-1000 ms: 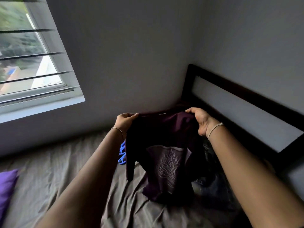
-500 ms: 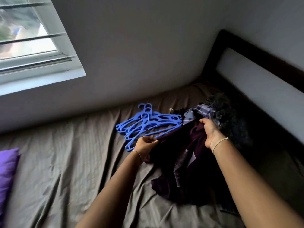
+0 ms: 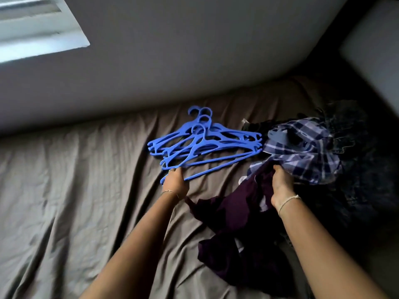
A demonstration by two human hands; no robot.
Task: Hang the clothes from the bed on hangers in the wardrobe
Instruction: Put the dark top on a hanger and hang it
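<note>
Head view shows the left hand (image 3: 175, 182) with fingers closed on one of the blue hangers (image 3: 205, 145), the right hand (image 3: 281, 186) gripping the purple shirt (image 3: 233, 221) lying on the bed (image 3: 75, 190).

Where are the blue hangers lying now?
The blue hangers lie piled on the bed sheet near the wall, left of the checked shirt, with the left hand at their near edge.

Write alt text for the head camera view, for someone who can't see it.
On a bed's grey sheet, a person's left hand grasps one of a pile of blue hangers while the right hand holds a dark purple shirt. A plaid shirt lies beside it.
</note>
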